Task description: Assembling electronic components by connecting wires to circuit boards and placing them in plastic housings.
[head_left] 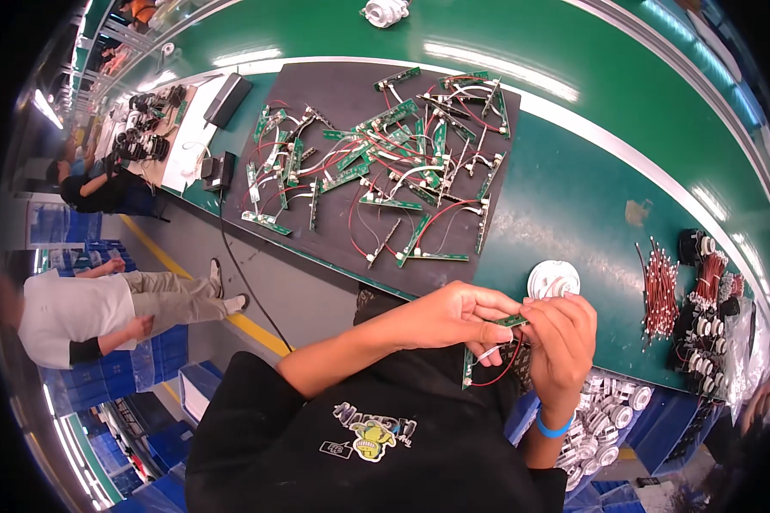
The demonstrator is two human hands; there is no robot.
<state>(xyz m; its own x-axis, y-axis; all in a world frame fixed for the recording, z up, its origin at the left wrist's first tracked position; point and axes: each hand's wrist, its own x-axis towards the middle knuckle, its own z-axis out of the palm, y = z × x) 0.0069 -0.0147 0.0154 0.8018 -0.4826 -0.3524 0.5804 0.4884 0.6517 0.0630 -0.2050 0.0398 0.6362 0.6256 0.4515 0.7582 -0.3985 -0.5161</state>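
Observation:
Both my hands meet over the near table edge, right of the middle. My left hand point(464, 318) is closed on a small green circuit board point(511, 321), gripping it between thumb and fingers. The fingertips of my right hand point(563, 335) pinch the board's right end, where they partly hide it. A second narrow green board point(468, 369) hangs below my left hand, joined by a red wire point(512, 366) and a white lead. Just beyond my fingers, a round white housing point(553, 279) rests on the green table.
A dark mat point(316, 85) carries many wired circuit boards point(393, 145). Red wire bundles point(659, 295) and black-and-white round parts point(701, 342) lie at the right. White housings point(603, 419) fill a bin below. A black cable point(235, 248) hangs left. Another person point(85, 308) stands left.

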